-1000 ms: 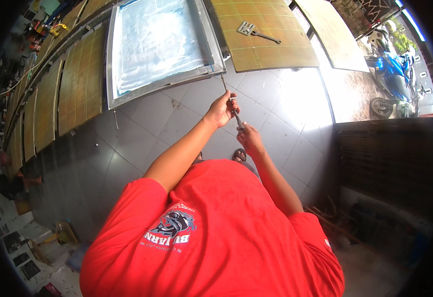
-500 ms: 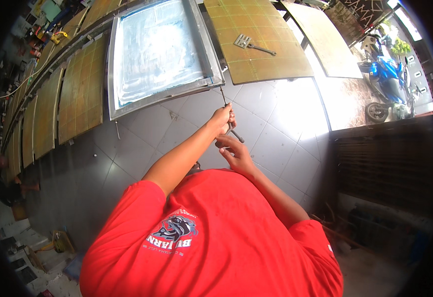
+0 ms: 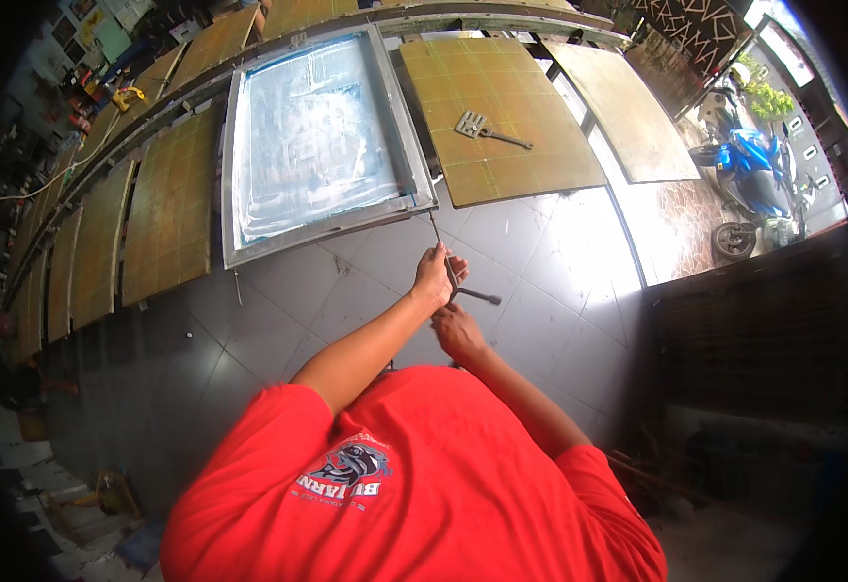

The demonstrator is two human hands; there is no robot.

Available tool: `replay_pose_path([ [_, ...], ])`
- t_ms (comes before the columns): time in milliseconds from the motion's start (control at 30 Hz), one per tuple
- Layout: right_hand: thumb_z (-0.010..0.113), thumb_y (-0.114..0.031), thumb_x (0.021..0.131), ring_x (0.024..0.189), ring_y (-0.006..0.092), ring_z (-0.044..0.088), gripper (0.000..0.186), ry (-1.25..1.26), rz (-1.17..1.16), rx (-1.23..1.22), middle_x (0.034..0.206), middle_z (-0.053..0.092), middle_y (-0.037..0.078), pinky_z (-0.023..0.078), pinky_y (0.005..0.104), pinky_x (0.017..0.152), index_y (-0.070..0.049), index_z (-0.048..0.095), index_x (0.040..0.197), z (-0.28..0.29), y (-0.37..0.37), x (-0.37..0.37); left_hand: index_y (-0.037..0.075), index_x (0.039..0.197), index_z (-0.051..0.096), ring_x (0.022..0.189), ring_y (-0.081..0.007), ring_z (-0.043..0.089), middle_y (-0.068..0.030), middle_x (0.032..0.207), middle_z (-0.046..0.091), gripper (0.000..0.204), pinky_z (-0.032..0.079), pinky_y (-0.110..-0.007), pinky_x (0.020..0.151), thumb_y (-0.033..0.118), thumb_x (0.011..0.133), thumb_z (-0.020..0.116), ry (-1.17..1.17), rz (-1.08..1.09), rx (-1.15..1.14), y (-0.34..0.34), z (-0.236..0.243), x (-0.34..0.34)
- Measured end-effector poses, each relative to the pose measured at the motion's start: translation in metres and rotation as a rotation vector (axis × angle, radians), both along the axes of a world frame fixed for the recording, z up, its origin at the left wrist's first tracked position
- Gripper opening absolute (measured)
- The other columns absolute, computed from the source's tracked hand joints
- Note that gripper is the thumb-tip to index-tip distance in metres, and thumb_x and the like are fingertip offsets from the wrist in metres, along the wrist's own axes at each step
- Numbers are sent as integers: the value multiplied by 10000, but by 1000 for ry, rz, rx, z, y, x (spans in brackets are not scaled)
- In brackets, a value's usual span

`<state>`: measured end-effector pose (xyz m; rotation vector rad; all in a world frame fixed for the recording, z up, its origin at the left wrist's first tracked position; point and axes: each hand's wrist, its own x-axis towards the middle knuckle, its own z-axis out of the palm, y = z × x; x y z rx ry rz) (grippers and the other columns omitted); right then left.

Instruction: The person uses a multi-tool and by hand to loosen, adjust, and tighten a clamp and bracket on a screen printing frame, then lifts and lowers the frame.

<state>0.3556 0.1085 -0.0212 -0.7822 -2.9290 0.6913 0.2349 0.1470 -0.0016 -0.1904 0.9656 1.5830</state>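
A dark Y-shaped socket wrench [image 3: 480,296] is in front of me, its long thin shaft reaching up to the near right corner of a metal-framed printing screen [image 3: 317,145]. My left hand [image 3: 433,279] is closed around the upper shaft, some of its fingers loosely extended. Just below, my right hand [image 3: 460,335] has its fingers curled at the lower part of the wrench, while another wrench arm sticks out to the right. White and blue residue covers the screen's mesh. The fastener at the shaft's far end is too small to make out.
Tan boards with grid lines [image 3: 492,97] flank the screen along a long rack. A metal bracket with a wrench [image 3: 492,132] lies on the board at right. A pale board [image 3: 628,112], a blue motorbike [image 3: 759,170] and a dark slatted rack [image 3: 754,339] stand farther right.
My right hand has closed at the wrench's lower part, where its fingers were spread before. The wrench's free arm has swung to point more to the right. The whole view has tilted slightly upward.
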Motion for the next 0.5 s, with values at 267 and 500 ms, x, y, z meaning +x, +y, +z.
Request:
replay_pose_path([
  [267, 540, -158, 840, 1243, 411, 358, 568, -150, -490, 23, 1372, 393, 157, 291, 558, 1013, -94, 343, 1369, 26, 1, 16, 89, 880, 438, 449, -107, 332, 19, 559, 340, 345, 402, -318, 500, 427, 944, 418, -46, -53, 96, -1, -5, -6],
  [500, 443, -63, 875, 1147, 256, 485, 547, 985, -704, -1792, 1410, 341, 73, 427, 382, 905, -119, 281, 1395, 7, 11, 40, 143, 791, 401, 429, -96, 277, 34, 555, 312, 317, 281, -242, 433, 419, 945, 428, -61, -94, 120, 1, -19, -8],
])
